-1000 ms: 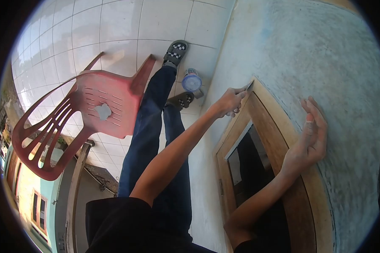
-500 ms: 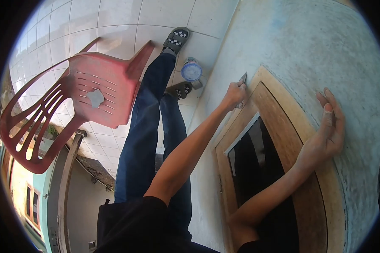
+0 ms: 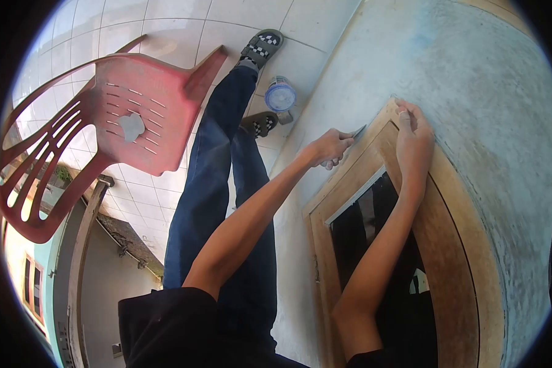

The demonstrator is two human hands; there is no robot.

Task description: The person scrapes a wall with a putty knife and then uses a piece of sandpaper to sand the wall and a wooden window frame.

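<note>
Clasping a small metal-bladed tool (image 3: pixel 359 131) with curled fingers, the left hand (image 3: pixel 331 148) holds it just beside the outer edge of the wooden frame (image 3: pixel 374 127), near its upper corner. The right hand (image 3: pixel 416 136) is at that corner, thumb close to bent fingers, though whether they pinch anything I cannot tell. Beyond, a blue-rimmed container (image 3: pixel 280 97) stands on the tiles (image 3: pixel 233 40) beside a sandalled foot (image 3: pixel 262 48).

White tiled floor (image 3: pixel 300 24), red chair (image 3: pixel 178 116), blue-rimmed tub (image 3: pixel 280 97), sandalled feet (image 3: pixel 262 48)
</note>
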